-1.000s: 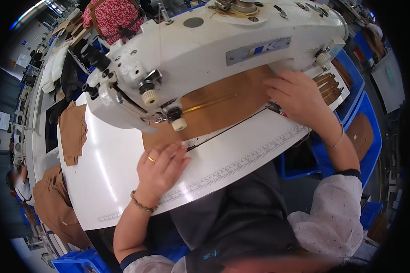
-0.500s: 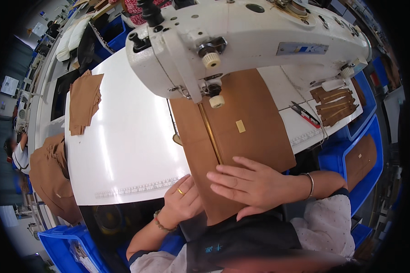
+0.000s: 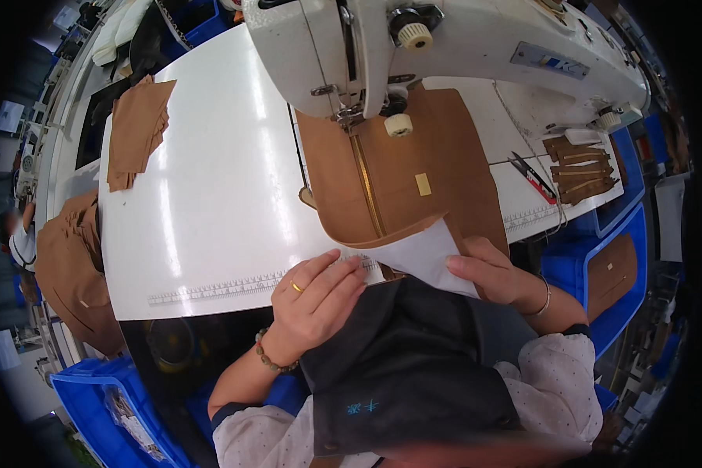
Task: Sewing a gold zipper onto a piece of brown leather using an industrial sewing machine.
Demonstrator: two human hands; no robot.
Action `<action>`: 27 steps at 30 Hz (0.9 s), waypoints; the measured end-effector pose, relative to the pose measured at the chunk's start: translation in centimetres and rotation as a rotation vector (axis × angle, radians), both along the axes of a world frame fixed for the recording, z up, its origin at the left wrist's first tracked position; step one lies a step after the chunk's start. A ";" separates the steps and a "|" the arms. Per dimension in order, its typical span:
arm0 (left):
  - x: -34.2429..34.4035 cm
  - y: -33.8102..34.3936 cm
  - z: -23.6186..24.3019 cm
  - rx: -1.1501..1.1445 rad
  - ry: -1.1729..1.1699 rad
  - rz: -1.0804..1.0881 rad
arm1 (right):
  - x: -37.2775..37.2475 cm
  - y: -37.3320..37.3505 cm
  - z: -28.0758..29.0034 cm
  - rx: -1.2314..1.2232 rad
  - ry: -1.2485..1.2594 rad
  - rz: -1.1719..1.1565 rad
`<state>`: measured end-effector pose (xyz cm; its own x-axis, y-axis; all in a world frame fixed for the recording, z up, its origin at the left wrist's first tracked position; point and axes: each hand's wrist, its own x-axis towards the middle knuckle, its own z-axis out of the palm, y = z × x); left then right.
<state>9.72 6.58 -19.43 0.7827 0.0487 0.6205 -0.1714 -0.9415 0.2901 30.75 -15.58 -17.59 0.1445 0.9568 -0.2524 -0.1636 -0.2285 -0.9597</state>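
Note:
The brown panel (image 3: 437, 156) lies under the white sewing machine (image 3: 476, 47), with a brass-coloured zipper (image 3: 364, 180) along it and a small pale label (image 3: 423, 184). Its near end is folded up, showing a white underside (image 3: 421, 253). My right hand (image 3: 494, 271) grips the folded corner, thumb on the white side. My left hand (image 3: 317, 296) has bent fingers held together at the table's front edge, just left of the fold; what is under them is hidden. Red-handled snips (image 3: 546, 193) lie right of the panel.
Brown pieces (image 3: 136, 132) stack at the table's (image 3: 203, 195) left, more (image 3: 70, 273) hang beside it. Zipper strips (image 3: 581, 171) lie at right. Blue bins (image 3: 90, 398) stand lower left and right (image 3: 632, 292). A co-worker (image 3: 22, 238) sits far left.
The panel was turned lengthwise toward me a second ago. Since half a second ago its near end has been folded up, white side showing; my right hand now grips it, no longer lying flat.

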 end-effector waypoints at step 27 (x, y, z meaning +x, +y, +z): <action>0.2 -3.0 0.8 0.229 0.214 -0.001 | 5.3 -0.7 0.6 0.112 -0.309 -0.613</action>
